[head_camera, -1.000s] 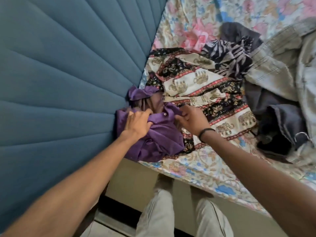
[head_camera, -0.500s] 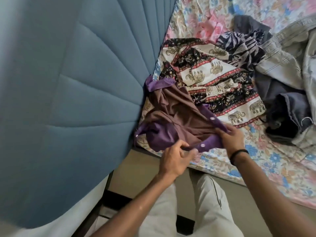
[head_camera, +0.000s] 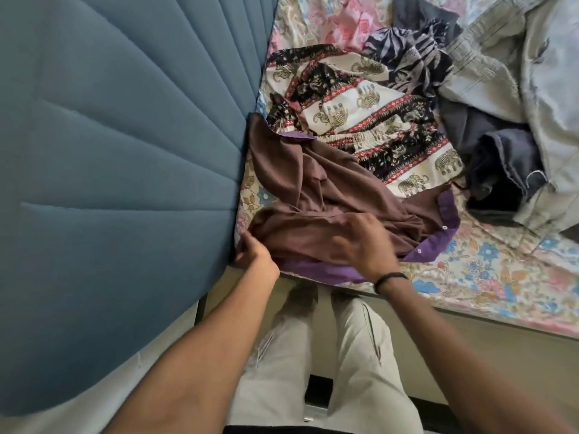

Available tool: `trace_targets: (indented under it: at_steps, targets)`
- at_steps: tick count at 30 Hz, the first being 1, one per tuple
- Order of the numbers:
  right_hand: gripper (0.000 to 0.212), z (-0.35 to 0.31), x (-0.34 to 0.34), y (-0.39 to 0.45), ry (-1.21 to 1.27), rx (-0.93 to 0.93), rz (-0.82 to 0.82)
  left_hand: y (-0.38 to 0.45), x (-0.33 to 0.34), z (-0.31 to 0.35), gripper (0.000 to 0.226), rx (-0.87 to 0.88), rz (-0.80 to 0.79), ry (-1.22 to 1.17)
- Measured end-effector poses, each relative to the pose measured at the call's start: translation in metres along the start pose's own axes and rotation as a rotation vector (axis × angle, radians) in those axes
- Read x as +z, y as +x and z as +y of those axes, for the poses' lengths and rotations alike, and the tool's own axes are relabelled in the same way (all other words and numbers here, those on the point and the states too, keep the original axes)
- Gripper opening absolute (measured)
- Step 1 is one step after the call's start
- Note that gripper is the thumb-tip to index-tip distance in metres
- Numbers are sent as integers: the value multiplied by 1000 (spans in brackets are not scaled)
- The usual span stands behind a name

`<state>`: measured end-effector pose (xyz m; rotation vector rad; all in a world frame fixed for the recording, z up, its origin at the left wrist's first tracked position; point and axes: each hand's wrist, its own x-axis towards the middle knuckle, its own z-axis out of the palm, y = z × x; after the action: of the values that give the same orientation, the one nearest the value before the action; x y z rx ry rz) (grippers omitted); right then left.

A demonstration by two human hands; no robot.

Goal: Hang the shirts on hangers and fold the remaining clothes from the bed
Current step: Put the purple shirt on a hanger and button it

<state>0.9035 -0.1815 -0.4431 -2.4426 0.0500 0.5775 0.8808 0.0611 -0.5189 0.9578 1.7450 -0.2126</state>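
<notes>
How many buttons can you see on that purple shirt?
2. Both white buttons sit on the purple shirt along its purple edge at the right: one upper, one lower. More may be hidden in the folds or under the hands.

Left hand (head_camera: 255, 252): fingertips buried under the shirt (head_camera: 313, 195) hem at 9 o'clock. Right hand (head_camera: 363, 242): motion-blurred, grip indeterminate. Grey garment (head_camera: 513, 73): cropped by the frame at 2 o'clock. Dark clothing (head_camera: 498, 158): partly covered, type unclear.
</notes>
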Motion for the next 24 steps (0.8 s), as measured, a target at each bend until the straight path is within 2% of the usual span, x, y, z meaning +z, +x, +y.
trace_targets:
  at_steps: [2,4,5,6,7,8,9,11,13,15,17,18,20,21,22,24]
  targets:
    - [73,-30,27,5,-42,-62,-196,-28,-8,17,73,-199,-141,-48]
    - [77,-45,46,6,-123,11,-317,-66,-19,38,50,-172,-217,22]
    - [68,-47,54,5,-165,60,-359,-70,-24,44,48,-119,-233,149]
    - [55,-50,58,2,-237,75,-420,-76,-29,49,45,-152,-208,140]
    - [43,-52,62,-5,-330,56,-526,-78,-37,53,43,-196,-265,74]
    - [37,-57,61,-14,-448,-1,-676,-88,-48,55,45,-131,-231,144]
    - [34,-66,56,-24,-600,-142,-847,-91,-57,51,46,-102,-249,144]
    - [28,-84,45,-43,-730,-342,-1062,-104,-85,49,46,-56,-343,177]
    - [36,-101,35,-52,-726,-386,-963,-109,-105,46,48,147,-340,466]
    - [43,-127,10,-51,-608,-366,-639,-125,-136,46,59,588,-166,862]
    - [33,-160,-25,-49,-309,-365,-294,-155,-167,54,53,920,-168,983]
    - [37,-175,-42,-47,-188,-427,-223,-173,-183,59,47,1054,-210,987]
    - [53,-211,-72,-56,-107,-631,-266,-208,-211,63,43,1286,-272,995]
    - [53,-227,-83,-63,-105,-720,-309,-226,-224,65,43,1393,-286,996]
    - [45,-238,-87,-73,-121,-757,-342,-247,-236,66,41,1475,-287,968]
    - [29,-248,-93,-97,-143,-767,-305,-290,-263,68,32,1615,-295,834]
